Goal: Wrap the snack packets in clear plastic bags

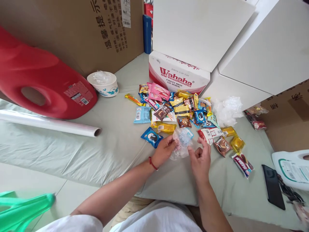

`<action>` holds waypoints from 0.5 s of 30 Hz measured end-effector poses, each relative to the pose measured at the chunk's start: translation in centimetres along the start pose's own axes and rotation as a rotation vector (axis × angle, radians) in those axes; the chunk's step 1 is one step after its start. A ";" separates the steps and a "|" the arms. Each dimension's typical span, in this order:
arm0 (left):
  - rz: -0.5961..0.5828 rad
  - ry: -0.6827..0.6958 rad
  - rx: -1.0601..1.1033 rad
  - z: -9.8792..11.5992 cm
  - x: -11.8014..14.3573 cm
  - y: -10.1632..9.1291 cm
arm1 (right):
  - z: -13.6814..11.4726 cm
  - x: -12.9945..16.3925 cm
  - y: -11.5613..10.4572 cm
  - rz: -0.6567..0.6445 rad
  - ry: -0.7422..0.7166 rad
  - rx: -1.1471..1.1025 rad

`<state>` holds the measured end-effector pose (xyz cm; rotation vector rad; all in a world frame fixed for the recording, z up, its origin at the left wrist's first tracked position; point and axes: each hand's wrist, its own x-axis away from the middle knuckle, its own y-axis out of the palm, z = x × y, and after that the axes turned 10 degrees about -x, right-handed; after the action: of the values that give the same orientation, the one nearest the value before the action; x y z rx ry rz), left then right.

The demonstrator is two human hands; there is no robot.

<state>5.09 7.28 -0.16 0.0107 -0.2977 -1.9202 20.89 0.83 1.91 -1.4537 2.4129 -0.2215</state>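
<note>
A crumpled clear plastic bag [181, 146] is pinched by my left hand [164, 151], its fingers closed on the bag's left edge. At the bag's right side, my right hand [201, 159] has its thumb and index finger apart, the thumb tip by the plastic. Whether that thumb touches the bag I cannot tell. Just beyond my hands lies a pile of wrapped snacks, among them a pink packet [158, 91], a brown cocoa packet [162, 111] and a yellow-wrapped snack [166, 128]. A blue cookie packet [152, 137] lies left of my left hand.
Behind the pile stands a Wahaba-style white and red carton [178, 72]. Crumpled clear bags [228, 109] lie to its right. On the left are a paper bowl [103, 87], a red jug [53, 87] and a plastic-wrap roll [48, 122]. A black phone [273, 187] lies at right.
</note>
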 end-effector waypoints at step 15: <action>0.310 -0.125 0.244 0.5 -0.8 -0.9 | 0.5 -1.0 -1.7 0.007 0.244 -0.258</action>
<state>4.48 8.47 -0.03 0.0063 -0.5824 -1.5705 22.95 0.94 2.18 -1.6077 2.7259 -0.0920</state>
